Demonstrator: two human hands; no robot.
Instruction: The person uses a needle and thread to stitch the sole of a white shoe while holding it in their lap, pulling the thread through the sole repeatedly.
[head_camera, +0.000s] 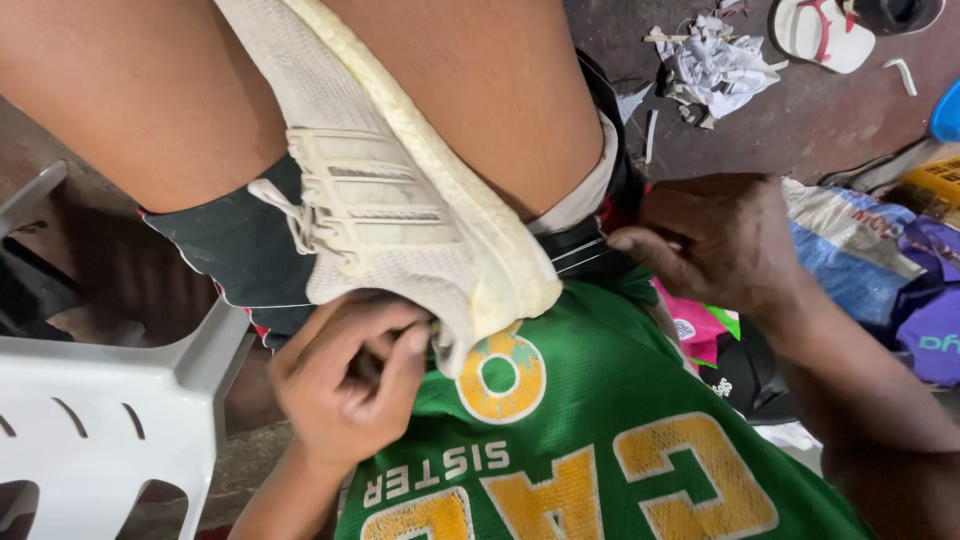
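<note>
The white sneaker (400, 200) is clamped between the person's bare knees, with its toe pointing toward the green jersey (590, 440). The left hand (345, 385) is closed in a pinch right at the toe tip, where the yellowish sole (480, 210) meets the fabric upper; it seems to hold a needle or the thread end, but the thing is too small to tell. The right hand (715, 240) is closed too, its thumb and finger pinching thin threads (580, 255) that run tight from beside the shoe. I think the main risk is that the thread snaps or tears through the worn fabric if the right hand pulls too hard, and the shoe may slip from the knees because only the legs hold it. The fingertips of the left hand are also near the stitching point, so a prick is possible. The heel of the sneaker is cut off at the top edge, and the seam itself is hidden under the toe. A white plastic chair (120, 400) stands at the left, and paper scraps (715, 65) lie on the floor.
</note>
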